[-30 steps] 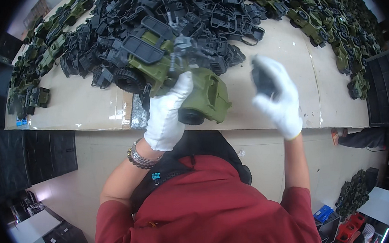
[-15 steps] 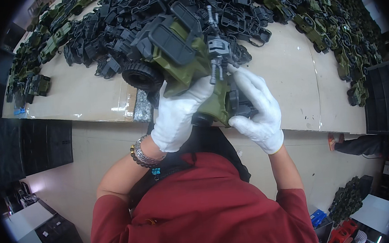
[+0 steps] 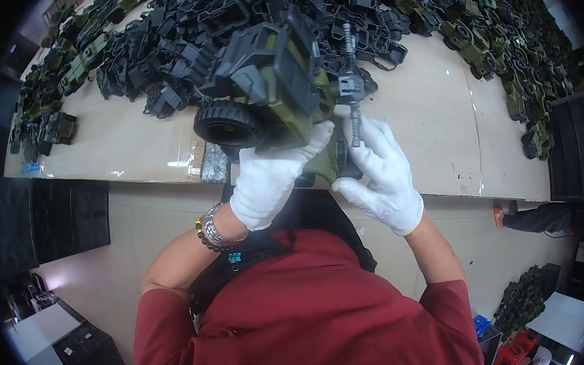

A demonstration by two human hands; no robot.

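Both hands, in white gloves, hold an olive-green toy military truck [image 3: 282,97] above the table's near edge. Its big black wheel [image 3: 229,124] faces the lower left, and dark grey frame parts cover its back and side. My left hand [image 3: 268,181] is closed round the truck's near left side, thumb on the green body. My right hand [image 3: 382,175] grips the front end, fingers along the far side and thumb on the near edge. A grey toy gun [image 3: 350,85] stands out from the truck's right side, by my right fingertips. The gloves hide part of the front.
A large heap of dark grey plastic parts [image 3: 157,42] lies on the cardboard-covered table [image 3: 431,123]. Green toy trucks line its left [image 3: 83,61] and right [image 3: 523,68] sides. Black crates [image 3: 574,146] stand at the right edge. Another person's leg [image 3: 542,219] shows at the right.
The truck has turned in my hands, its wheel swinging toward me and its side panel now steeper. The toy gun has shifted right and nearer. My right hand has moved slightly left.
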